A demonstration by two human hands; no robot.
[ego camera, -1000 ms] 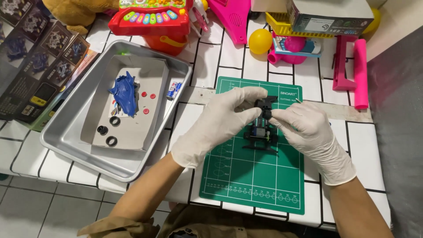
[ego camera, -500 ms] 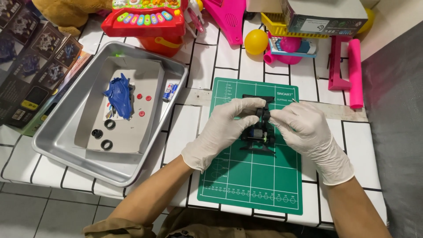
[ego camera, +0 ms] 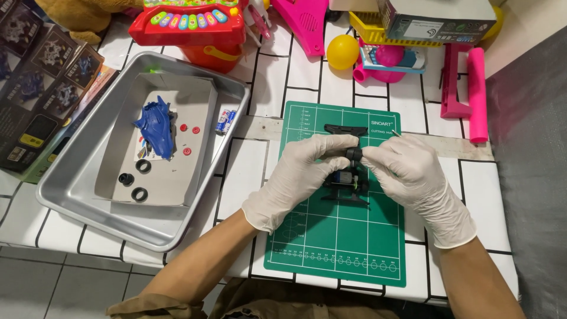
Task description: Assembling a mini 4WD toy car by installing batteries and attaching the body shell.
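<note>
A white gridded table [ego camera: 269,80] is seen; a green cutting mat [ego camera: 336,248] lies beneath the hands, a metal tray [ego camera: 77,195] to their left, toys beyond.

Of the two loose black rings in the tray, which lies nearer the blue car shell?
The upper black ring, just below the blue car shell; the lower black ring lies farther away.

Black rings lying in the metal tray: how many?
2, both on the grey card in the tray: one black ring below the blue car shell, the other ring nearer the card's front edge. More may be hidden.
</note>
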